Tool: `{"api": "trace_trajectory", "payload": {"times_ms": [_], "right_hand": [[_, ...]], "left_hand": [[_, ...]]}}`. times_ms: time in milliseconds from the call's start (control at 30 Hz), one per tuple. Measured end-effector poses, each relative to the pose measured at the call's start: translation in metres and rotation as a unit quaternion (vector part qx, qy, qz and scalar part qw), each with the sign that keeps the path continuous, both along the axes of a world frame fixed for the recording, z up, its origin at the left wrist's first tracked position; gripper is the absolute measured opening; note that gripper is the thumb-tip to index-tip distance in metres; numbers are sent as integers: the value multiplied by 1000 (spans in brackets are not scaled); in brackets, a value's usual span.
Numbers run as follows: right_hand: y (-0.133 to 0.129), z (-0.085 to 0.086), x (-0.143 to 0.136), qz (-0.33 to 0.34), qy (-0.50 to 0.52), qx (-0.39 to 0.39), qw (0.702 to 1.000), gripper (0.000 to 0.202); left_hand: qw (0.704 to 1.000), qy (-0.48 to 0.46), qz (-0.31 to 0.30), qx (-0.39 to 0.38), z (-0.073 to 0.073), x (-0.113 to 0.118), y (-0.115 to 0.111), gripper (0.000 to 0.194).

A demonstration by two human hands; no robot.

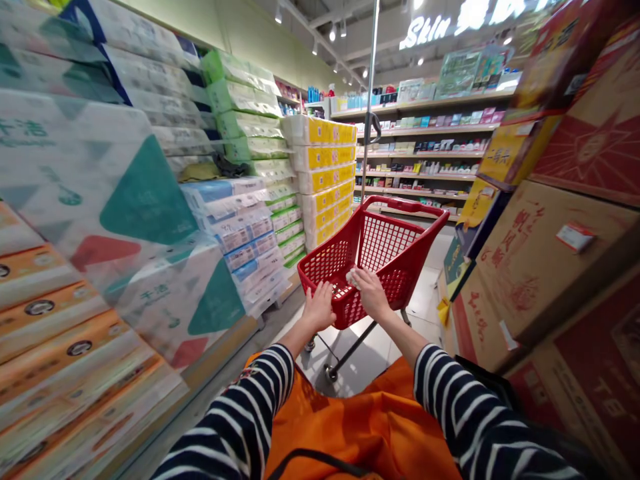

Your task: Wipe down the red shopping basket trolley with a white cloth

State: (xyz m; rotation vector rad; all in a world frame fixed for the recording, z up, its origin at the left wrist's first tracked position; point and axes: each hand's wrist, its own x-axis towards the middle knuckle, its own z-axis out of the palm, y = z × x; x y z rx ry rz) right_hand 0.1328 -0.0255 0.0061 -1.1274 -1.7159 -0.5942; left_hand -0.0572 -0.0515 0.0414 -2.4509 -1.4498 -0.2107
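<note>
A red plastic shopping cart [400, 277] with a lattice basket stands in front of me, its handle at the far side. My left hand [319, 308] is at the left of the basket's near end, with its fingers over the rim and the thumb on the outside. Over the same near end, to the right, my right hand [371, 293] presses a small crumpled white cloth [351, 277] between its fingers, at the inner side of the basket. Part of the cloth is hidden under the fingers.
Stacked tissue packs [170, 293] line the left side, with yellow-and-white packs [325, 173] farther on. Cardboard boxes [565, 247] are piled close on the right. Behind the cart are shelves of small goods [430, 130] and a thin metal pole [370, 73]. White floor tiles [360, 353] show beneath.
</note>
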Motion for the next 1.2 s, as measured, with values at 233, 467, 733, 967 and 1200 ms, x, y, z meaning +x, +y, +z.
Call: {"api": "trace_trajectory", "payload": {"times_ms": [233, 467, 733, 967, 1200], "right_hand": [[-10, -13, 8, -40, 28, -11, 999, 44], [-37, -24, -3, -60, -14, -44, 997, 39], [-25, -21, 4, -103, 46, -56, 992, 41], [-18, -17, 7, -114, 17, -88, 989, 40], [-13, -20, 13, -114, 15, -40, 993, 39]], "left_hand": [[998, 37, -7, 51, -10, 20, 9, 65], [997, 45, -39, 40, -2, 31, 15, 64], [998, 41, -14, 38, -3, 36, 11, 71], [999, 21, -3, 28, -4, 30, 10, 70], [997, -45, 54, 18, -7, 8, 18, 74]]}}
